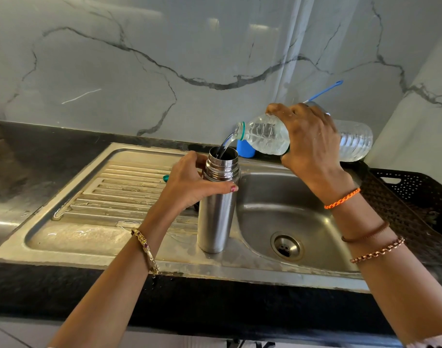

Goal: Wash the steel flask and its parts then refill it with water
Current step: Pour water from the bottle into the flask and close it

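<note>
The steel flask (216,217) stands upright and uncapped on the sink's drainboard (109,197), beside the basin. My left hand (189,183) grips it just below the threaded neck. My right hand (311,141) holds a clear plastic water bottle (267,136) tipped on its side above the flask. A stream of water (226,144) runs from the bottle's mouth into the flask's opening. A small teal cap (166,178) peeks out behind my left hand on the drainboard.
The sink basin (277,212) with its drain lies right of the flask. A blue cup (245,148) stands at the back edge, with a blue-handled brush (325,91) above it. A black perforated basket (410,197) sits at the right. Dark countertop (26,156) surrounds the sink.
</note>
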